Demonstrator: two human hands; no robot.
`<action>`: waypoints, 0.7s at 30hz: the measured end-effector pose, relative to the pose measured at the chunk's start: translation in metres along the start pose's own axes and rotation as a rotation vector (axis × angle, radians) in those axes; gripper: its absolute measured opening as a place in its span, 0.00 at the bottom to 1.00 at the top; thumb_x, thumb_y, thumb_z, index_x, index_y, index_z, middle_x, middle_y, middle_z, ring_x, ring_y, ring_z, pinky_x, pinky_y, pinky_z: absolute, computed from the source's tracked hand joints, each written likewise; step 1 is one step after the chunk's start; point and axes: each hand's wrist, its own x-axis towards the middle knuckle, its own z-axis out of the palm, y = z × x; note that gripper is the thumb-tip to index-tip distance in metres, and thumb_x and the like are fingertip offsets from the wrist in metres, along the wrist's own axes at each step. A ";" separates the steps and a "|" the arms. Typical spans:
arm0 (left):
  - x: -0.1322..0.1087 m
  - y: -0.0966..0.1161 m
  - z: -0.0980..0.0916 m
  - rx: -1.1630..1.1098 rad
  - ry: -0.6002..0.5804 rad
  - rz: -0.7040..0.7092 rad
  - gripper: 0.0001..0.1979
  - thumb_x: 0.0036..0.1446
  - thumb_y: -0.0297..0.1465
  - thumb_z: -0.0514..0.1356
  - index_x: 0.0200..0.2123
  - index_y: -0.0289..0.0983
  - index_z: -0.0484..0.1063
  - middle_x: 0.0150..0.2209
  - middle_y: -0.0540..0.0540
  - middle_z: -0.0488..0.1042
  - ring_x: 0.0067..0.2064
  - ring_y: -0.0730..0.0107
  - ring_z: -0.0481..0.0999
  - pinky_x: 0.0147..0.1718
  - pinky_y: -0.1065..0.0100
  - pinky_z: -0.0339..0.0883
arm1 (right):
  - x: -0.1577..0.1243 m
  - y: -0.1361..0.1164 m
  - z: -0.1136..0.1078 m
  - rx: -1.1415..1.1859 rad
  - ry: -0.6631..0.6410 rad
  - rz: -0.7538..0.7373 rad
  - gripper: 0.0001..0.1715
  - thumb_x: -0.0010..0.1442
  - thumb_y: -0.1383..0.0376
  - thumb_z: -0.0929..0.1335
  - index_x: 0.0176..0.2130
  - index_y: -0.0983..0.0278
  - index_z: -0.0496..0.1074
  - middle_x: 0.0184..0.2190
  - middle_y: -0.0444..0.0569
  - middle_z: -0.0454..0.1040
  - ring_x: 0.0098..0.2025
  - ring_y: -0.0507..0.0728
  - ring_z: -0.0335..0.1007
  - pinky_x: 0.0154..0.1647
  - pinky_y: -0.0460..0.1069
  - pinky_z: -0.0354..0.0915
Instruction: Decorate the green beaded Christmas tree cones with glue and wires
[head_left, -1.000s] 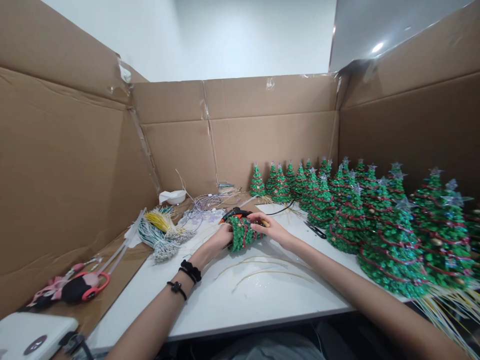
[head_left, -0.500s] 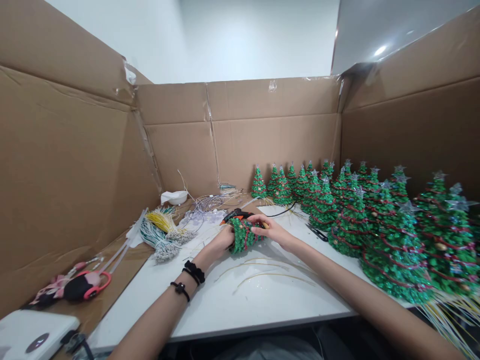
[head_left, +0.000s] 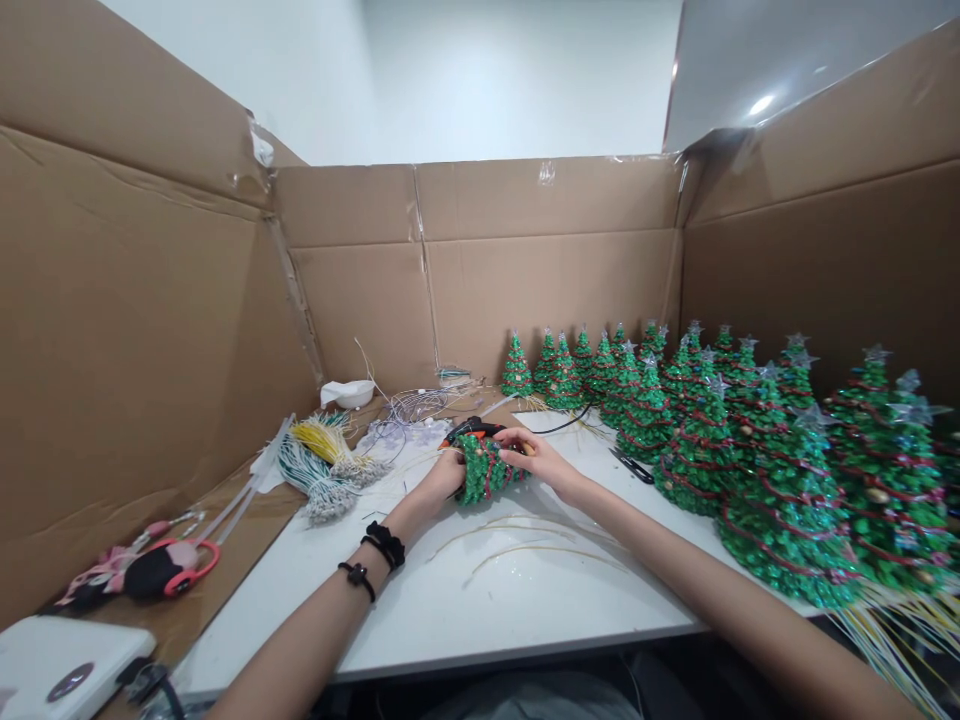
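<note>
A small green Christmas tree (head_left: 484, 472) with red garland lies tilted on its side between my hands, over the white table. My left hand (head_left: 448, 472) is closed at its base end, the fingers partly hidden by the tree. From the right, my right hand (head_left: 536, 458) grips the tree's body, fingers bent over the garland. Right behind the tree lies a black and orange tool (head_left: 472, 428), which looks like a glue gun; its lower part is hidden. Loose pale wires (head_left: 525, 550) lie on the table in front of the tree.
Many finished-looking trees (head_left: 697, 440) with clear stars crowd the right side. Black scissors (head_left: 634, 465) lie beside them. Bundles of wired lights (head_left: 326, 465) lie at left, near a white dish (head_left: 347, 394). A white device (head_left: 71, 670) sits at front left. Cardboard walls (head_left: 547, 280) surround the table.
The tree and both hands have shifted very slightly left in the view. Both hands keep their hold on the tree; otherwise little differs.
</note>
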 end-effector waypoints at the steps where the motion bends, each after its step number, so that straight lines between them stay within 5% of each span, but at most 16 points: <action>1: 0.000 0.000 0.000 -0.004 -0.003 0.002 0.12 0.42 0.33 0.65 0.31 0.32 0.77 0.26 0.43 0.78 0.27 0.66 0.74 0.29 0.67 0.67 | 0.000 0.000 0.000 -0.010 0.006 -0.007 0.20 0.49 0.56 0.71 0.42 0.61 0.70 0.42 0.47 0.70 0.45 0.57 0.64 0.48 0.52 0.59; 21: -0.001 0.002 -0.002 -0.003 -0.081 0.024 0.17 0.44 0.32 0.65 0.40 0.32 0.74 0.27 0.45 0.77 0.24 0.70 0.72 0.26 0.69 0.67 | 0.004 0.011 -0.003 -0.099 -0.042 -0.172 0.25 0.51 0.54 0.70 0.46 0.61 0.68 0.37 0.46 0.65 0.41 0.57 0.61 0.44 0.50 0.58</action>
